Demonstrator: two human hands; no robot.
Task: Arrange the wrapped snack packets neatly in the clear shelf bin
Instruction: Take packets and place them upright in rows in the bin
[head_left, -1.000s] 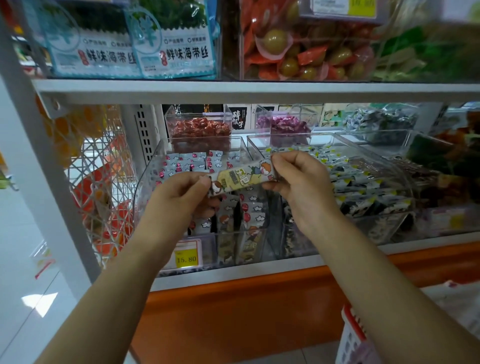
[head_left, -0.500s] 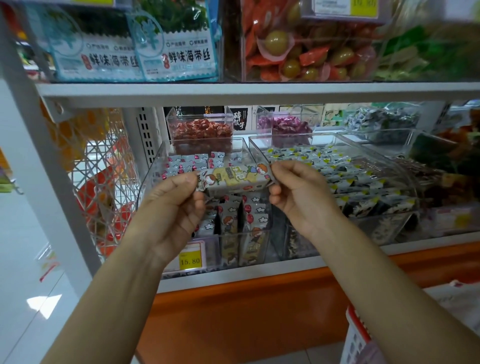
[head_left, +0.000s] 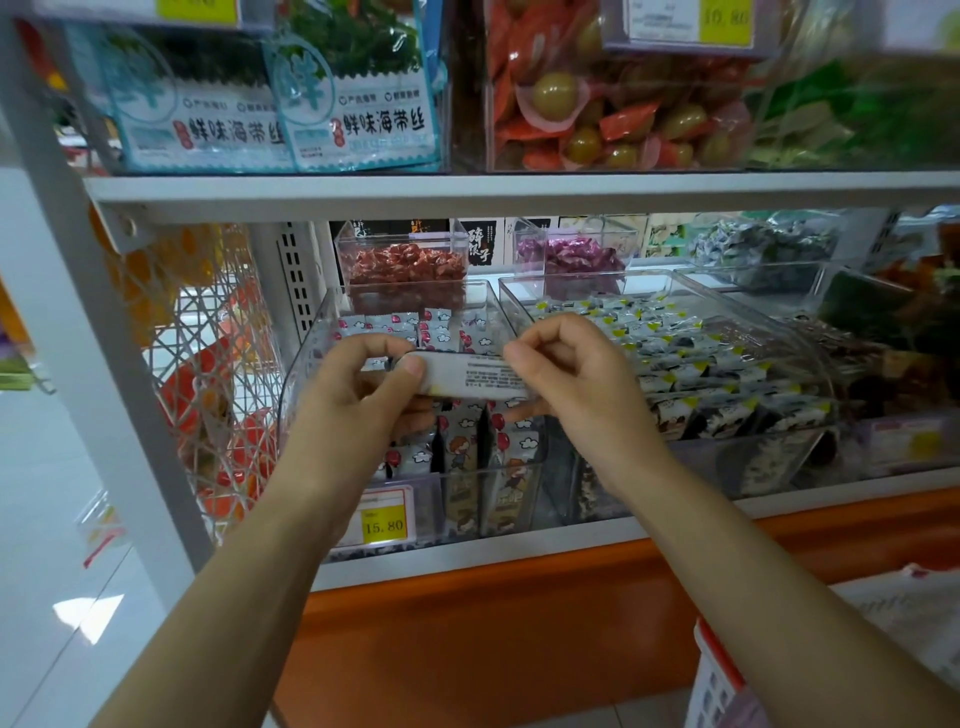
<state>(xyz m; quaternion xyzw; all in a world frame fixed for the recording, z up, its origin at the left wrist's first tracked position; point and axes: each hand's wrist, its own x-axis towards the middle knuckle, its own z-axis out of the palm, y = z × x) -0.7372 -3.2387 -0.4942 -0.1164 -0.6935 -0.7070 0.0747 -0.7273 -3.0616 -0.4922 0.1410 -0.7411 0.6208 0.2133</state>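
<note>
A long wrapped snack packet (head_left: 470, 375) is held level between both hands, its pale printed back side facing me. My left hand (head_left: 363, 400) pinches its left end and my right hand (head_left: 566, 379) pinches its right end. They hover over the clear shelf bin (head_left: 306, 374) on the lower shelf. Inside the bin stand rows of similar packets (head_left: 467, 452) with cartoon figures, red balloons and clouds.
A second clear bin (head_left: 691, 364) of yellow-cornered packets sits to the right. Small tubs of red sweets (head_left: 402, 265) and purple sweets (head_left: 569, 254) stand behind. A yellow price tag (head_left: 383, 522) reads 15.80. The upper shelf edge (head_left: 467, 189) runs overhead. A basket (head_left: 722, 680) is at lower right.
Both hands have turned the packet over: its yellow cartoon front showed before, now its pale text side faces me. The hands stayed over the bin.
</note>
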